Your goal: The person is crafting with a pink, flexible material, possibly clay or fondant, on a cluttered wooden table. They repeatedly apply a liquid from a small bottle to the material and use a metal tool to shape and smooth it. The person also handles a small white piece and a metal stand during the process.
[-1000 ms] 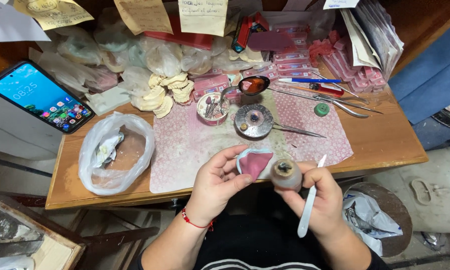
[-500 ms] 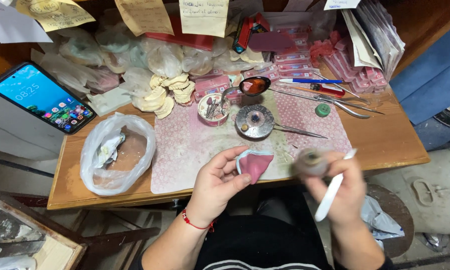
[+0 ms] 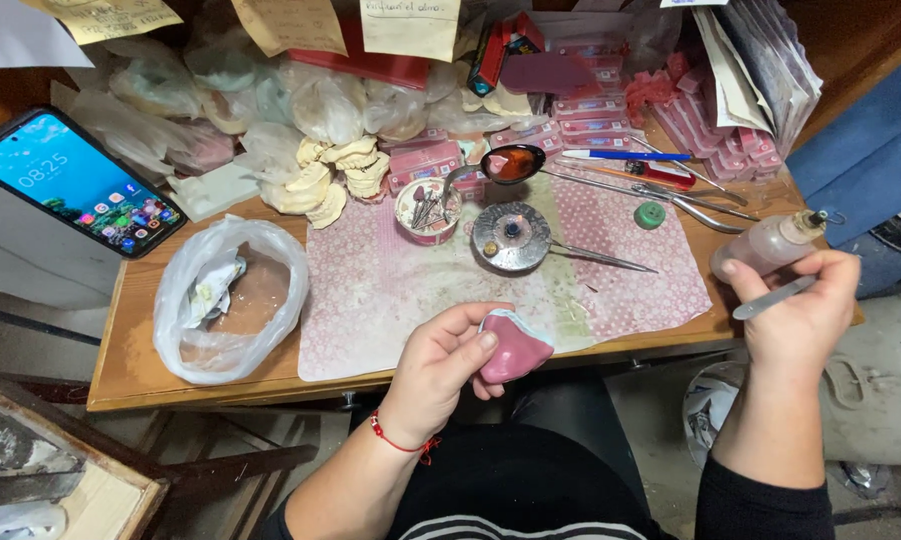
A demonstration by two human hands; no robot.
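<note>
Left hand [image 3: 440, 365] curled around a pink denture base [image 3: 511, 347], thumb and fingers pinching it just off the front edge of the table [image 3: 140, 370]. Right hand [image 3: 800, 310] closed on a small squeeze bottle [image 3: 765, 247] plus a thin metal tool [image 3: 773, 298], at the table's right corner, well apart from the left
</note>
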